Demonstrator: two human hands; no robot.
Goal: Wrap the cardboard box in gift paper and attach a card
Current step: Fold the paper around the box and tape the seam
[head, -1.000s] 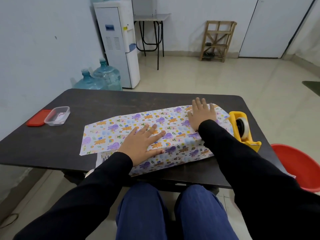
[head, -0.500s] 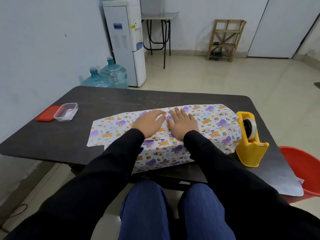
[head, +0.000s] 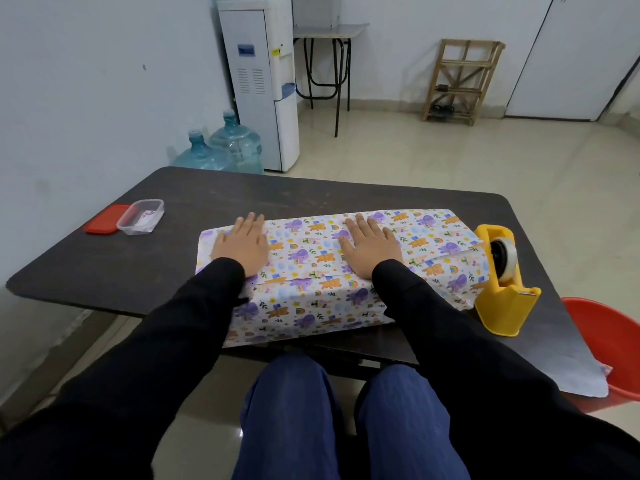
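The cardboard box is hidden under white gift paper (head: 311, 258) printed with purple and orange animals, lying long-ways near the front edge of the dark table (head: 145, 268). My left hand (head: 242, 245) lies flat, fingers straight, on the left end of the wrapped top. My right hand (head: 369, 247) presses flat on the top right of the middle. A paper edge runs along the near top between my wrists. A card is not clearly visible; a small pink-marked slip lies in the clear container.
A yellow tape dispenser (head: 502, 289) stands against the right end of the parcel. A clear plastic container (head: 140, 217) and its red lid (head: 105, 219) sit at the table's left. A red basin (head: 609, 344) and a paper offcut (head: 575, 368) are at the right.
Both hands slid apart along the wrapped top, the left one to the left end. The loose paper flap that lay on the table at the left is now folded over the box.
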